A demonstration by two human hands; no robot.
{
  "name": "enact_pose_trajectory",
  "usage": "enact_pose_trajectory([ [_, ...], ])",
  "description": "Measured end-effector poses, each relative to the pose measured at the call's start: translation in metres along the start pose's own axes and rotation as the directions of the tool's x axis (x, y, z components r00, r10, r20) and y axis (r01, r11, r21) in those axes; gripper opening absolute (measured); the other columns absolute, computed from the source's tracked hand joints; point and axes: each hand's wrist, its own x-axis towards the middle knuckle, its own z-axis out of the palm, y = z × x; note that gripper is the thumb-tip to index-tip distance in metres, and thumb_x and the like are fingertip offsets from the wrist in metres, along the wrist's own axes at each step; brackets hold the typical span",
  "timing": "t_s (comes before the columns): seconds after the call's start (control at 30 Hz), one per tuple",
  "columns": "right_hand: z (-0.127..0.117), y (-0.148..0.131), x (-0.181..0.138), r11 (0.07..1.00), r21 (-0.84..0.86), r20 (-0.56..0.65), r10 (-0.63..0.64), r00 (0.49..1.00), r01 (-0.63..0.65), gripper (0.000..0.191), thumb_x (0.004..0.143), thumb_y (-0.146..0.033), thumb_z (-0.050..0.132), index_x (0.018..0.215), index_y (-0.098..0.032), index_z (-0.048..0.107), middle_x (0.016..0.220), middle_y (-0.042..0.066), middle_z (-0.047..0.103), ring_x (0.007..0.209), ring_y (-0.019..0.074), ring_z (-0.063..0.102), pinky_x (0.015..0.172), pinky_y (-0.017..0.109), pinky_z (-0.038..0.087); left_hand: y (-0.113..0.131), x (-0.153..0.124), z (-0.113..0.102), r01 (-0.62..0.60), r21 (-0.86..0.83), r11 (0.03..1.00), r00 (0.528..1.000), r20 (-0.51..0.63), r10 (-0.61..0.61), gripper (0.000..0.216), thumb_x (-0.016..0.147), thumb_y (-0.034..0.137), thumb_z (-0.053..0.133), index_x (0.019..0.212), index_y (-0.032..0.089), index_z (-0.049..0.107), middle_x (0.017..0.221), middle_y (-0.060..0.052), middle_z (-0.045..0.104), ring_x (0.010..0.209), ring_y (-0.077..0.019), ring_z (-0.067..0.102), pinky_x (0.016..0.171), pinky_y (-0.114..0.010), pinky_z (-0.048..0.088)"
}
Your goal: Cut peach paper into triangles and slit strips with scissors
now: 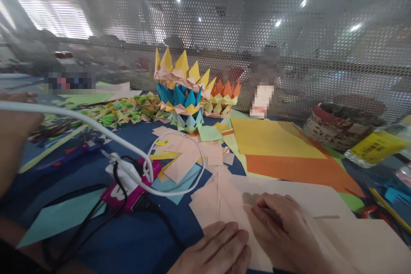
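Note:
My left hand (218, 248) lies flat on a sheet of pale pink paper (236, 197), fingers stretched out side by side. Just to its right, my right hand (285, 227) rests on the same pink paper with its fingers curled and thumb and forefinger close together; whether anything is between them is hidden. More pale pink sheets (379, 239) lie under and beyond my right wrist. Smaller pink pieces (183, 154) are scattered ahead of my left hand.
Ahead stand folded-paper crowns (180, 94) before a perforated metal screen (205, 17). A purple power strip (128, 192) with cables lies left. Yellow (276, 137) and orange sheets (298, 171) are at right, near a woven basket (334, 126). Another person's arm (13, 141) reaches in at left.

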Motion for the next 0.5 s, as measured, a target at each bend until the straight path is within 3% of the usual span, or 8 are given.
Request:
enact_pose_trajectory([
  [0.3, 0.0022, 0.0018, -0.0005, 0.997, -0.022, -0.086, -0.080, 0.993, 0.078, 0.025, 0.090, -0.027, 0.041, 0.068, -0.023, 0.051, 0.058, -0.003, 0.060, 0.054, 0.0144, 0.055, 0.056, 0.027, 0.036, 0.0005, 0.0041, -0.0061, -0.045, 0.054, 0.997, 0.999, 0.004, 0.045, 0.031, 0.092, 0.015, 0.041, 0.117, 0.015, 0.059, 0.116, -0.003, 0.066, 0.111, -0.0123, 0.058, 0.098, -0.020, 0.042],
  [0.5, 0.0044, 0.0053, -0.0015, 0.997, -0.027, -0.057, -0.071, 0.996, 0.070, 0.025, 0.090, -0.027, 0.041, 0.068, -0.023, 0.051, 0.058, -0.003, 0.059, 0.055, 0.0145, 0.054, 0.054, 0.026, 0.035, 0.0000, 0.0030, -0.0062, -0.068, 0.103, 0.992, 0.998, 0.011, 0.067, 0.031, 0.093, 0.015, 0.039, 0.117, 0.015, 0.059, 0.116, -0.002, 0.066, 0.111, -0.0121, 0.057, 0.097, -0.021, 0.043],
])
